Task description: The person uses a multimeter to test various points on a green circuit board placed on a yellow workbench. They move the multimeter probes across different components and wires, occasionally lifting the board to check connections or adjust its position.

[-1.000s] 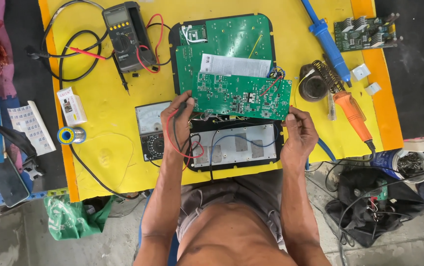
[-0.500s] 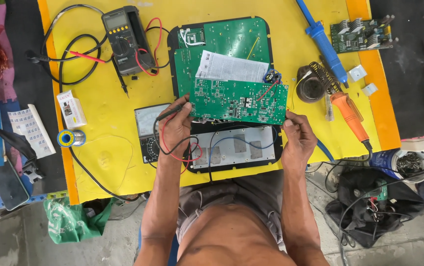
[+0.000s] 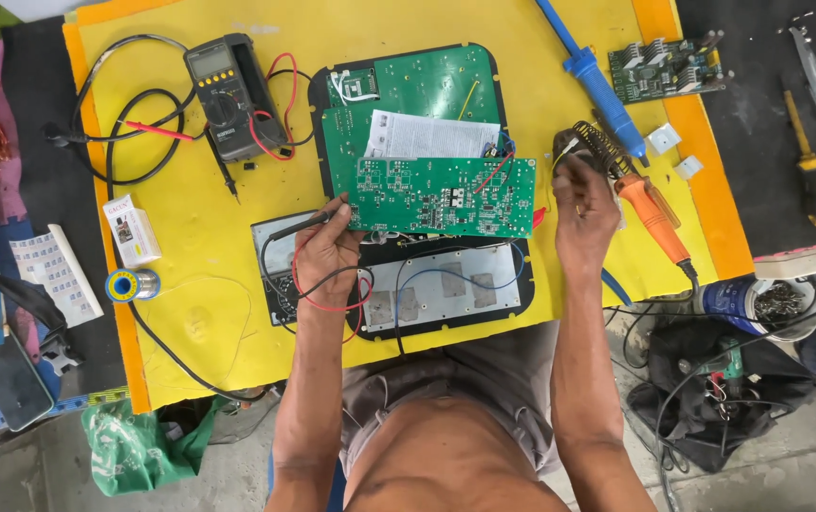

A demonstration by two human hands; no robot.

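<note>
I see my left hand (image 3: 327,251) closed around a black probe (image 3: 296,228) and its red and black leads, touching the left edge of the green circuit board (image 3: 441,196). My right hand (image 3: 583,213) has its fingers curled beside the soldering iron stand (image 3: 590,147); whether it grips anything I cannot tell. The board lies over the open black casing (image 3: 446,284) on the yellow table (image 3: 199,284). A multimeter (image 3: 228,95) sits at upper left.

Your left hand (image 3: 327,254) pinches black probes against the green rectangular circuit board (image 3: 441,196) mid-frame; your right hand (image 3: 586,210) touches the coiled-wire soldering stand (image 3: 590,145).
</note>
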